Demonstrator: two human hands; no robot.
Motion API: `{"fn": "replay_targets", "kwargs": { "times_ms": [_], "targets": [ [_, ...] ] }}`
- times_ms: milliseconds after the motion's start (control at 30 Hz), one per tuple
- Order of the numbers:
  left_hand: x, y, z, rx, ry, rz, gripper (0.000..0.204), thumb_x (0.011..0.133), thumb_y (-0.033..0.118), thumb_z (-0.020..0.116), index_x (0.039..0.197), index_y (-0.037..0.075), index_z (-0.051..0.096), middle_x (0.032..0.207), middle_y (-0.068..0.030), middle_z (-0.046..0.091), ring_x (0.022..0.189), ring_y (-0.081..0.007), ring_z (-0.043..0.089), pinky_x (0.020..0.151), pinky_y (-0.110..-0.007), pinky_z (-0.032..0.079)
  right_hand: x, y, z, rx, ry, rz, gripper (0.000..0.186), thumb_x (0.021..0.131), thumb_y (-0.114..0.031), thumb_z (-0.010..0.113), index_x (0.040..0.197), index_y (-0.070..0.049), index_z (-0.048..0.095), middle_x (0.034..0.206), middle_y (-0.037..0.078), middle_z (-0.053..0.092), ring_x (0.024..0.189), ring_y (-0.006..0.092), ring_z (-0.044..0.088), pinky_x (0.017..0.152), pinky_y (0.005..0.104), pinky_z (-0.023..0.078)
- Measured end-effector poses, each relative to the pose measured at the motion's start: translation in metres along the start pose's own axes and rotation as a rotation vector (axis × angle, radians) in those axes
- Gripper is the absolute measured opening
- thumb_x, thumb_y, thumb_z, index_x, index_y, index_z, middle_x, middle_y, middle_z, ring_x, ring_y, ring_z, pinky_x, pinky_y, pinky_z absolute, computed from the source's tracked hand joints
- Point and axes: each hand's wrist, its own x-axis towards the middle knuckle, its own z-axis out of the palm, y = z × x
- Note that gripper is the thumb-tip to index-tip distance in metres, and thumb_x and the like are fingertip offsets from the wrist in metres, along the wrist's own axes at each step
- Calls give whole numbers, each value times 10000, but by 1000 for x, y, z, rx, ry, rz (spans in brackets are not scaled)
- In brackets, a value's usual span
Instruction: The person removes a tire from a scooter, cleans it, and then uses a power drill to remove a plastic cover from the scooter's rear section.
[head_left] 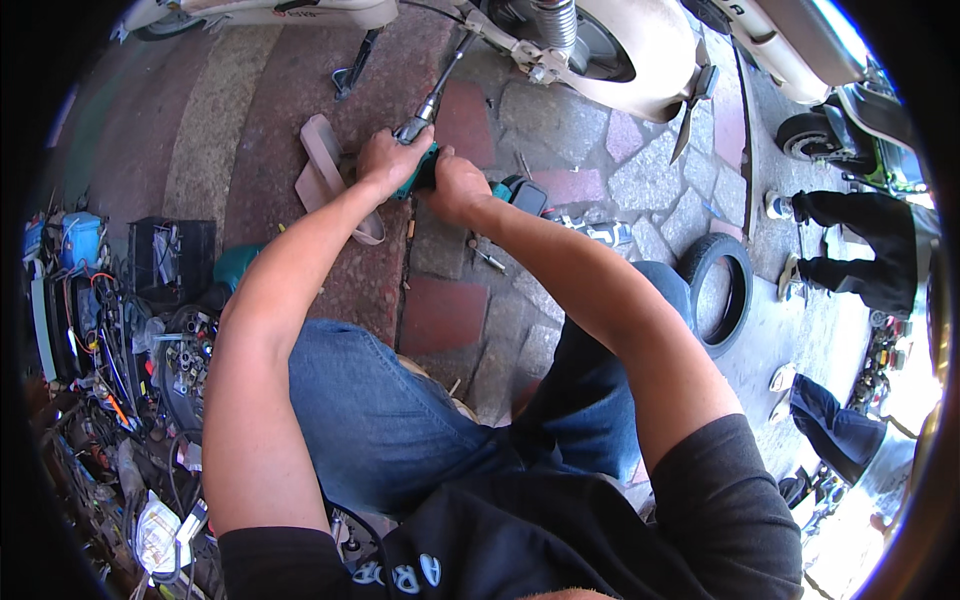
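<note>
Both my hands grip a teal and black cordless impact wrench [408,185]. My left hand [389,160] is wrapped round its front end, just behind the silver nose. My right hand [461,187] closes round the handle, with the dark battery [525,195] beyond it to the right. A long metal extension [451,77] runs from the nose up to the underside of a white scooter [520,48]. The frame there hides its far tip. The scooter's coil spring shock [555,28] and pale wheel cover [655,55] are to the right of that spot.
A beige plastic panel [318,160] lies left of my hands, near a black stand leg [352,75]. A loose tyre [742,300] rests by my right knee. Tools and parts heap at left beside a black crate [172,258]. Two people's legs [855,240] stand at right.
</note>
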Motion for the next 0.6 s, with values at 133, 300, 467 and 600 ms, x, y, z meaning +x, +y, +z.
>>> {"fn": "replay_targets", "kwargs": {
  "times_ms": [133,300,467,600],
  "targets": [
    [1,-2,0,16,-10,14,807,795,685,695,943,-109,715,971,-335,705,981,-444,705,836,-467,540,2,1,5,20,4,24,757,837,-331,775,1333,131,439,1140,299,679,1114,429,657,942,480,536],
    [-3,5,-4,7,-76,-21,840,766,716,678,1021,-83,721,1056,-325,702,1053,-454,683,910,-478,534,-1,3,2,6,-13,-4,744,831,-329,778,1321,127,453,1142,299,680,1109,432,659,939,480,538],
    [-5,3,-4,26,-54,18,841,774,719,674,1036,-79,722,1059,-329,699,1076,-452,677,933,-475,526,-9,-1,-4,39,25,32,699,826,-313,776,1294,112,478,1127,302,684,1101,436,659,936,483,538],
    [20,8,-9,1,-159,133,855,810,733,654,1115,-64,714,1137,-300,702,1119,-395,682,964,-442,518,-13,-2,-12,29,15,26,649,820,-232,770,1291,107,480,1114,295,690,1084,427,670,922,477,548]
  ]
}}
